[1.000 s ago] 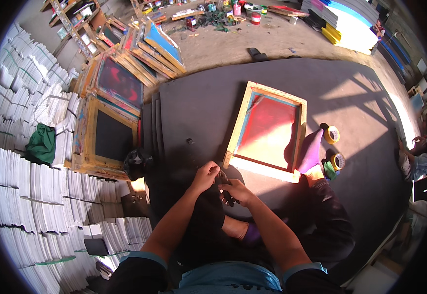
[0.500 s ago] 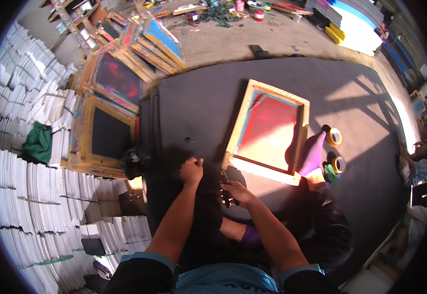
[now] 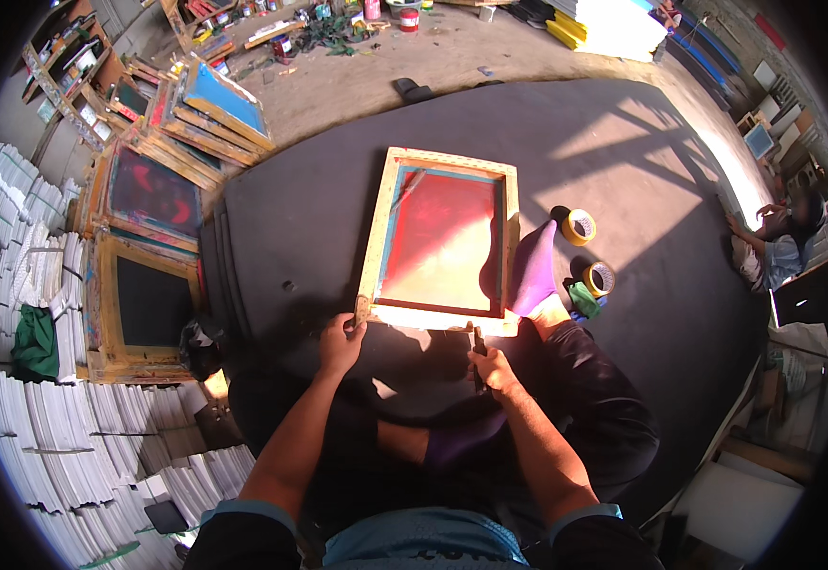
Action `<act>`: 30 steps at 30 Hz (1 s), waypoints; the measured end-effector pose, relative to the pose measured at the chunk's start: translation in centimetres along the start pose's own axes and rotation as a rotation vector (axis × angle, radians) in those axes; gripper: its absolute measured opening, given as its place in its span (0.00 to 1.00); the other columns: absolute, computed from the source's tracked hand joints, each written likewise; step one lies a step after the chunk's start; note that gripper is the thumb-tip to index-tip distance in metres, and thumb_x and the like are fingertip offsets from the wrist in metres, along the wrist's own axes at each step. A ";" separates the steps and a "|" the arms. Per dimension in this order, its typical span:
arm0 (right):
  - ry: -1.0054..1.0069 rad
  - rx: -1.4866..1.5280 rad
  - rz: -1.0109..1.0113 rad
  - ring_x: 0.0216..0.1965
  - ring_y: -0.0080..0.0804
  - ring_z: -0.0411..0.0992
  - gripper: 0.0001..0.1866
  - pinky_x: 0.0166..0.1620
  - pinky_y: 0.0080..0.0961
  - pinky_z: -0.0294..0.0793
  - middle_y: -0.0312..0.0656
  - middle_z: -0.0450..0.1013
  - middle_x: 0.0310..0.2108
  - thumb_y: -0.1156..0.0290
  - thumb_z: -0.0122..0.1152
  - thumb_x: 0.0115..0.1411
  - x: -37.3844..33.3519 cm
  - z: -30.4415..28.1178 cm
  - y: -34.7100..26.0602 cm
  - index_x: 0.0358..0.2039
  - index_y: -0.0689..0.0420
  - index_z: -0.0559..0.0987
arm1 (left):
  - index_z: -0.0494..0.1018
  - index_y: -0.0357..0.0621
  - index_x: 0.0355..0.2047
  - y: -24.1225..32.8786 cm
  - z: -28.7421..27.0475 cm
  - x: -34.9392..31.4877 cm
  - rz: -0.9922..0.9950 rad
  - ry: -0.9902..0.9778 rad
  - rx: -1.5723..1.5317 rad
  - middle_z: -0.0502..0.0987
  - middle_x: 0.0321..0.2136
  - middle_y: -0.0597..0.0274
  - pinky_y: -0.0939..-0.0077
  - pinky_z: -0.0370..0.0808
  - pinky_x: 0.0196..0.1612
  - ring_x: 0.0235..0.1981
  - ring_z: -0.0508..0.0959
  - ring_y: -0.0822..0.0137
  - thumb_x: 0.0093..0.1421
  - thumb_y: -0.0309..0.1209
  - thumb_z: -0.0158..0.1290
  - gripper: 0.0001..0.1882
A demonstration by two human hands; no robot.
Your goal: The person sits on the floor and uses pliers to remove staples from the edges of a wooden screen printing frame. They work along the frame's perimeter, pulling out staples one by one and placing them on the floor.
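The left hand point(image 3: 341, 344) grips the near left corner of a wooden frame point(image 3: 373, 237) bearing a red screen point(image 3: 442, 242). The right hand point(image 3: 494, 369) is closed around a dark hand tool point(image 3: 478, 347), its tip at the frame's near rail; contact cannot be confirmed. The frame lies on a dark sheet point(image 3: 309, 199), partly sunlit. Just right of it: a purple-socked foot point(image 3: 534, 271), two yellow tape rolls point(image 3: 579, 226) and a green cloth point(image 3: 583, 300). White stacks point(image 3: 62, 475) line the left side; another person point(image 3: 784, 252) is at far right.
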State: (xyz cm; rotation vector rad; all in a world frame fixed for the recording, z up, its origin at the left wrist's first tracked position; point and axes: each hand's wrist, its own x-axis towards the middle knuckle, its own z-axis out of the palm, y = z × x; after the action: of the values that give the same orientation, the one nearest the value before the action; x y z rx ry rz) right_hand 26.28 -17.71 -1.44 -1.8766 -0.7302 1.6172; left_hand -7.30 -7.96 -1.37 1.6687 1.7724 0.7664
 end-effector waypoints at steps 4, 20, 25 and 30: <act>-0.022 -0.036 0.056 0.27 0.31 0.75 0.15 0.31 0.31 0.80 0.41 0.73 0.28 0.63 0.60 0.67 0.9 -1.4 -0.5 0.43 0.63 0.77 | 0.78 0.41 0.47 -0.3 -0.2 0.0 0.022 -0.014 -0.024 0.83 0.34 0.54 0.63 0.79 0.42 0.37 0.84 0.55 0.60 0.39 0.65 0.19; 0.068 -0.440 0.063 0.21 0.35 0.77 0.18 0.21 0.37 0.75 0.46 0.77 0.24 0.61 0.57 0.64 1.3 -1.7 -3.0 0.43 0.65 0.76 | 0.76 0.41 0.52 0.0 0.2 -0.9 -0.054 -0.021 -0.152 0.84 0.33 0.54 0.68 0.80 0.37 0.31 0.84 0.60 0.61 0.34 0.64 0.21; 0.317 -0.599 -0.093 0.38 0.65 0.80 0.22 0.45 0.53 0.81 0.66 0.79 0.32 0.58 0.53 0.63 0.7 -0.5 -1.7 0.38 0.69 0.80 | 0.76 0.39 0.51 -1.2 1.5 -0.8 -0.038 0.028 -0.227 0.84 0.33 0.55 0.70 0.80 0.35 0.28 0.84 0.64 0.60 0.32 0.65 0.20; 0.421 -0.676 -0.103 0.40 0.66 0.79 0.22 0.47 0.54 0.80 0.68 0.79 0.35 0.57 0.52 0.65 0.1 1.3 -1.8 0.39 0.67 0.79 | 0.76 0.37 0.50 -1.2 1.7 -1.1 -0.046 0.051 -0.265 0.84 0.32 0.55 0.72 0.79 0.33 0.26 0.83 0.67 0.60 0.29 0.65 0.19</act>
State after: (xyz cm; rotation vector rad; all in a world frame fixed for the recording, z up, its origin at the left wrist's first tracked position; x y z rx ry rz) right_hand 24.89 -16.35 -0.38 -2.4787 -1.2542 0.9035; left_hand -6.82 -9.05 -3.38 1.4404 1.6551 0.9843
